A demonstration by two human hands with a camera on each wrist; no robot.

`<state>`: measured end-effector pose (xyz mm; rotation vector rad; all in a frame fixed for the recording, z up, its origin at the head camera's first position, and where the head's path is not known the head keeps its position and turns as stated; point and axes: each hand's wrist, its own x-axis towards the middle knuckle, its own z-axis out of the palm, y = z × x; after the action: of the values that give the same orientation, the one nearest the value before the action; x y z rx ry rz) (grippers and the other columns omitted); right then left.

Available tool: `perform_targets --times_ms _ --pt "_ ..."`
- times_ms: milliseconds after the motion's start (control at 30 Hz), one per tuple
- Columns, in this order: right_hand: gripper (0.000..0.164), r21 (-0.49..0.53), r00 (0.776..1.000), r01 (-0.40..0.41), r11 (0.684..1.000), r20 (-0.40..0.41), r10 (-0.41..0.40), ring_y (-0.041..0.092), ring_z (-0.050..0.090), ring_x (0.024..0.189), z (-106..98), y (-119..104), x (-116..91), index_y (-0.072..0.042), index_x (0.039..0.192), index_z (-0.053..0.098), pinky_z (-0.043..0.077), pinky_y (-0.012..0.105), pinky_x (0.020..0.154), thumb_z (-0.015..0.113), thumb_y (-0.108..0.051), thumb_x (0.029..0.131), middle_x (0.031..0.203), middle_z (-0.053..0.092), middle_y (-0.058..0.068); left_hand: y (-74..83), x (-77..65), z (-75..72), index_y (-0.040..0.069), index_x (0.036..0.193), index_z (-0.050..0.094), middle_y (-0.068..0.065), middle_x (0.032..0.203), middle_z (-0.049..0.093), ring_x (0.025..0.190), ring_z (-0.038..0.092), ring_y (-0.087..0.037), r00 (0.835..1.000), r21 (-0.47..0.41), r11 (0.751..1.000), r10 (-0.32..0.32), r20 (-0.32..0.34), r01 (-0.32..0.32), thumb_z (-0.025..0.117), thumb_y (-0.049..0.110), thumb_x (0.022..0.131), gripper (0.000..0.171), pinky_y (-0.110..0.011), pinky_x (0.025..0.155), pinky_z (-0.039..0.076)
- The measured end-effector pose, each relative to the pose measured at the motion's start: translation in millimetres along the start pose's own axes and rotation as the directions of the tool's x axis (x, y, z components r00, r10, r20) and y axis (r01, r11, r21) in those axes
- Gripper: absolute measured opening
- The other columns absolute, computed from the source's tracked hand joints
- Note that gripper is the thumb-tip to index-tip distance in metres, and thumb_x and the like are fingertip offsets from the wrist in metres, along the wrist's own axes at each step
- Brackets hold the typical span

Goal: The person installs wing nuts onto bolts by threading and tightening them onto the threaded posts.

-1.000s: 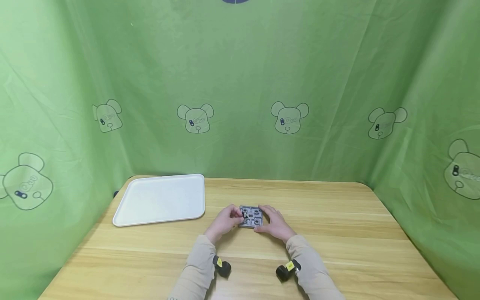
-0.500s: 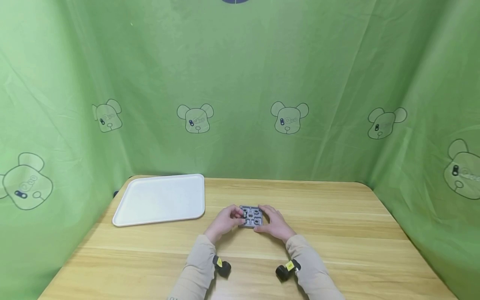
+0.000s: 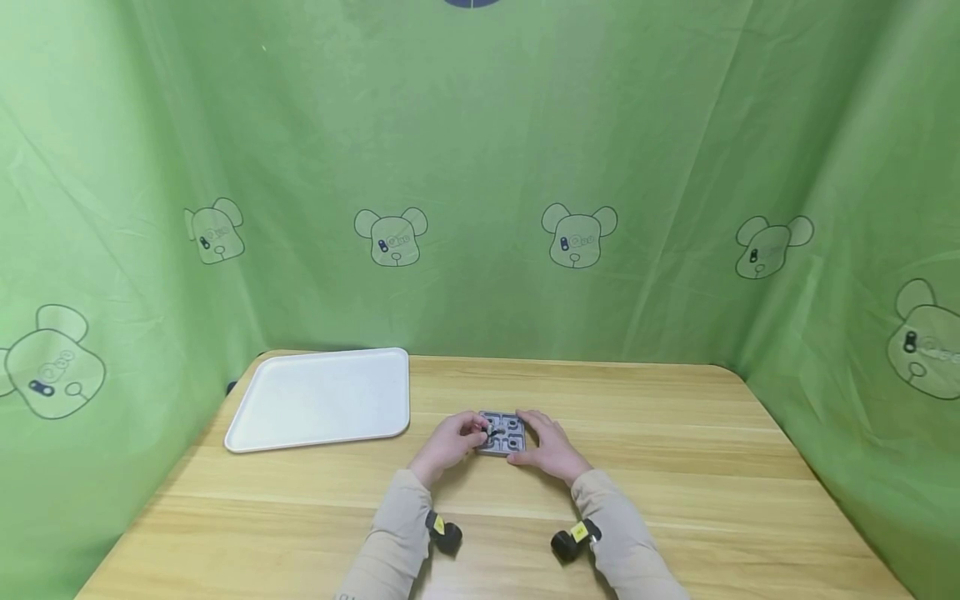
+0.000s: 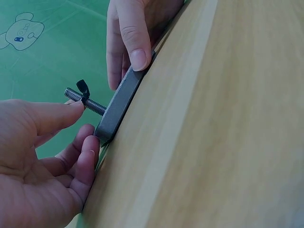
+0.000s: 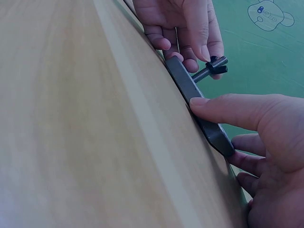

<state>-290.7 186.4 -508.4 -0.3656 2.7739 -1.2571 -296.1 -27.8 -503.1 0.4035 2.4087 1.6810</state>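
Fingers of left hand (image 3: 447, 447) have shifted slightly, pinching wing nut (image 4: 83, 89) on bolt (image 4: 97, 107) at left of metal plate (image 4: 119, 103); right hand (image 3: 553, 450) grips plate's right side. Plate lies flat on desk (image 3: 660, 450).

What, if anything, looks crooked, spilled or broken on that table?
Only the white tray stands out: it lies slightly askew to the back edge of the table. The grey plate lies flat, with no visible damage, and I see no spill.
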Motion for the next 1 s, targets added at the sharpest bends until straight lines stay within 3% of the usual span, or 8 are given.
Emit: perform_targets --times_ms 100,267,533,833,1000 --pt "0.091 0.007 1.0 0.003 1.0 0.002 -0.003 0.046 0.026 0.143 -0.2 -0.5 -0.1 -0.002 0.146 0.039 0.009 0.061 0.119 0.084 -0.025 0.07 0.153 0.033 0.026 0.0 0.1 -0.2 0.005 0.108 0.065 -0.011 0.102 0.065 0.078 0.052 -0.015 1.0 0.002 1.0 0.003 0.002 -0.003 0.06 0.009 0.093 0.016 -0.025 0.063 0.045" --pt "0.091 0.008 1.0 -0.002 1.0 0.006 0.002 0.046 0.025 0.143 -0.2 -0.4 0.0 -0.002 0.146 0.038 0.007 0.06 0.119 0.083 -0.025 0.071 0.153 0.032 0.026 0.8 -0.7 -0.4 0.003 0.11 0.059 -0.008 0.093 0.061 0.073 0.05 -0.014 1.0 -0.03 0.999 -0.021 -0.012 0.021 0.061 0.009 0.093 0.019 -0.024 0.06 0.044" --pt "0.091 0.003 1.0 -0.004 1.0 0.007 0.004 0.046 0.025 0.144 0.0 0.2 0.5 -0.003 0.147 0.038 0.006 0.059 0.12 0.083 -0.025 0.071 0.154 0.031 0.026 2.2 -1.8 -0.5 0.004 0.095 0.052 -0.001 0.084 0.05 0.069 0.046 -0.013 0.998 -0.05 0.998 -0.045 -0.036 0.043 0.064 0.007 0.09 0.013 -0.023 0.057 0.04" --pt "0.092 0.021 1.0 -0.009 1.0 0.002 0.009 0.048 0.027 0.142 0.2 -0.7 -0.4 -0.004 0.147 0.038 0.017 0.064 0.115 0.084 -0.025 0.07 0.154 0.032 0.025 0.6 -1.7 -1.1 0.004 0.098 0.057 -0.003 0.09 0.058 0.07 0.048 -0.012 0.999 -0.036 0.998 -0.051 -0.009 0.051 0.067 0.008 0.087 0.015 -0.022 0.056 0.042" --pt "0.092 0.015 1.0 -0.001 1.0 0.002 0.001 0.047 0.028 0.141 0.3 -0.4 -0.1 -0.004 0.147 0.038 0.017 0.064 0.116 0.084 -0.025 0.07 0.153 0.034 0.024 0.0 -0.2 -0.9 0.004 0.102 0.059 -0.007 0.094 0.061 0.076 0.051 -0.014 0.999 -0.037 0.998 -0.049 -0.012 0.048 0.07 0.008 0.084 0.021 -0.024 0.061 0.043"
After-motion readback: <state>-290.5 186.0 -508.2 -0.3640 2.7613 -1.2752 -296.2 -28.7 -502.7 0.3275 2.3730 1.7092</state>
